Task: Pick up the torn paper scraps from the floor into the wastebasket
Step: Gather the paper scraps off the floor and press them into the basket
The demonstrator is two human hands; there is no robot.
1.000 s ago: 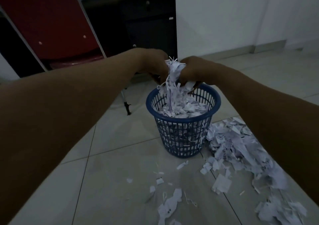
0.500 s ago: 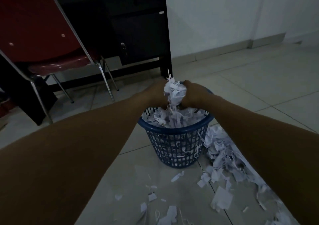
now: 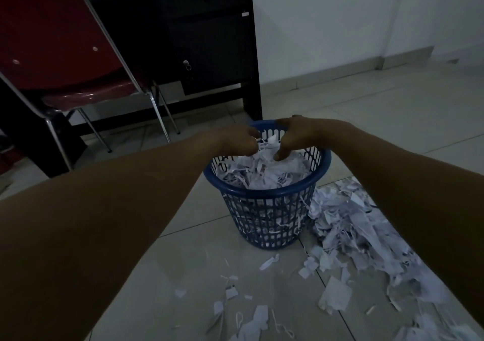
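The blue wastebasket (image 3: 267, 210) is heaped to the top with paper scraps (image 3: 264, 168), both the left hand (image 3: 235, 141) and right hand (image 3: 298, 136) hang loose-fingered over it, touching the heap, but a big scrap pile (image 3: 366, 236) waits on the floor (image 3: 183, 275)

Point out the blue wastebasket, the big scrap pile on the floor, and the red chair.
blue wastebasket (image 3: 264, 192): head view, front rim.
scrap pile (image 3: 348, 225): head view, middle of the heap right of the basket.
red chair (image 3: 86, 97): head view, seat's front edge.
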